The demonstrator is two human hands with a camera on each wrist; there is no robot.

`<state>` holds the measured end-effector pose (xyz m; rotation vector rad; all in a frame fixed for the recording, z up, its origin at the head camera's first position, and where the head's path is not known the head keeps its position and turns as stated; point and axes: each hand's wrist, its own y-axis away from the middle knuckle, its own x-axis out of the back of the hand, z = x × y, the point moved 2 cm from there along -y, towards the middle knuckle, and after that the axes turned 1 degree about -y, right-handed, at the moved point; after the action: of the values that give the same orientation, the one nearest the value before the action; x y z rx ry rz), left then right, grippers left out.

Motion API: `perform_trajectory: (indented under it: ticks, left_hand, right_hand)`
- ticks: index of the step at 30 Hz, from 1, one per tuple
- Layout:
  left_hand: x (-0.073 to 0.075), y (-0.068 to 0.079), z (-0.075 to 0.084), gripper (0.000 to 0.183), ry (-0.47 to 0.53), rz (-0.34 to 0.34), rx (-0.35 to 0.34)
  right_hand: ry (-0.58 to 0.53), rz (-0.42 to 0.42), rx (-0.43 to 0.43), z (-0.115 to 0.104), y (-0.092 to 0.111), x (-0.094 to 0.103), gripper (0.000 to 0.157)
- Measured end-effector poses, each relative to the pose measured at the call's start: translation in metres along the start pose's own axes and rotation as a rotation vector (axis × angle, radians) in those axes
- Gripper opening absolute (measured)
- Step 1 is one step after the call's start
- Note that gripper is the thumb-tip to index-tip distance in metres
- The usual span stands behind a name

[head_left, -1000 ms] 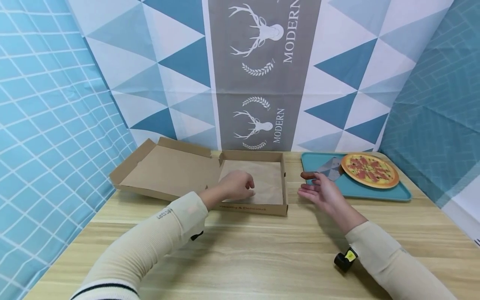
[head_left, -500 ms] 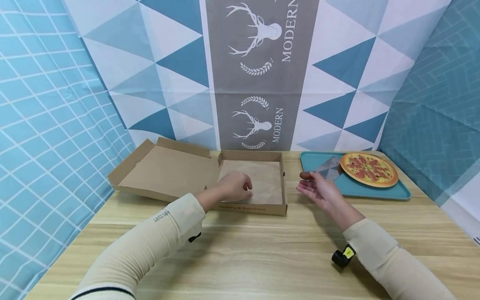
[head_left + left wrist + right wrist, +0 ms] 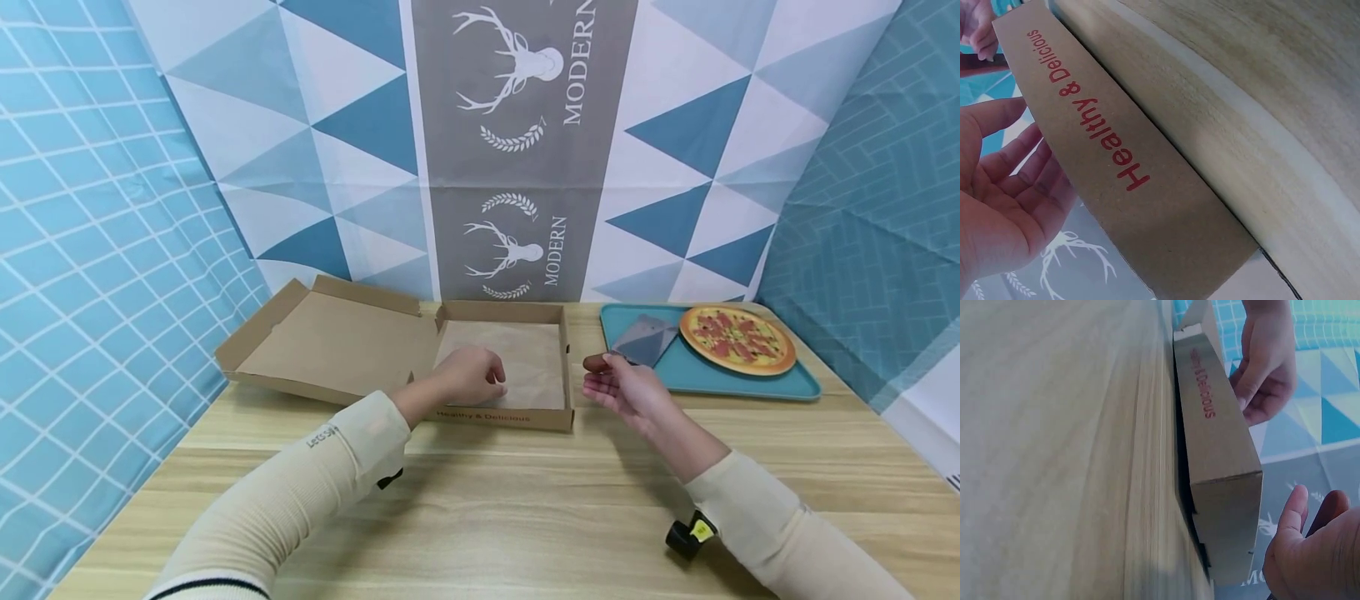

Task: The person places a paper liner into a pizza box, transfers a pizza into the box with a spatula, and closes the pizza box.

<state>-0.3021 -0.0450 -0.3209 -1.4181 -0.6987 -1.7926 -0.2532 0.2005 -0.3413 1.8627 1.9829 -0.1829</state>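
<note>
My right hand (image 3: pixel 626 390) pinches the brown handle (image 3: pixel 597 362) of a pizza server, fingers loosely spread below it. The server's flat metal blade (image 3: pixel 647 339) points back right, over the teal tray (image 3: pixel 697 380). A round pizza (image 3: pixel 738 340) is on the tray's right part, apart from the blade. My left hand (image 3: pixel 472 375), fingers loosely curled and holding nothing, hovers over the lined inside of an open cardboard pizza box (image 3: pixel 532 350). The left wrist view shows this left hand (image 3: pixel 1010 187) behind the box's front wall (image 3: pixel 1085 125); the right wrist view shows the right hand (image 3: pixel 1316 550) beside the box.
The box lid (image 3: pixel 337 342) lies folded open to the left. Box and tray stand at the back of a wooden table (image 3: pixel 480 517), before a patterned cloth backdrop (image 3: pixel 517 167). A gap of bare table separates box and tray.
My right hand has moved a little left towards the box, and the server's blade has shifted left, away from the pizza. The left hand stays nearly where it was over the box.
</note>
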Motion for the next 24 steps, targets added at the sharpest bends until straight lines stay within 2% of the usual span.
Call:
perform_trajectory:
  ticks: [6, 11, 14, 16, 18, 24]
  left_hand:
    - [0.0, 0.002, -0.001, 0.011, 0.008, 0.021, -0.016]
    - [-0.002, 0.003, 0.001, 0.011, 0.023, 0.027, -0.049]
    - [-0.003, 0.005, 0.004, 0.011, 0.098, 0.041, -0.066]
    - [-0.003, 0.006, 0.009, 0.011, 0.196, 0.046, -0.062]
    - [-0.004, 0.006, 0.014, 0.013, 0.34, 0.036, -0.046]
    - [-0.007, 0.003, 0.025, 0.027, 0.903, -0.061, 0.102]
  right_hand:
    - [0.114, 0.008, 0.02, 0.004, 0.007, -0.009, 0.029]
    - [0.187, -0.031, 0.011, 0.008, 0.018, -0.021, 0.037]
    - [0.22, -0.06, 0.014, 0.009, 0.024, -0.028, 0.039]
    - [0.255, -0.069, 0.02, 0.01, 0.028, -0.032, 0.038]
    - [0.296, -0.084, 0.035, 0.011, 0.032, -0.035, 0.035]
    - [0.393, -0.183, 0.073, 0.013, 0.037, -0.04, 0.032]
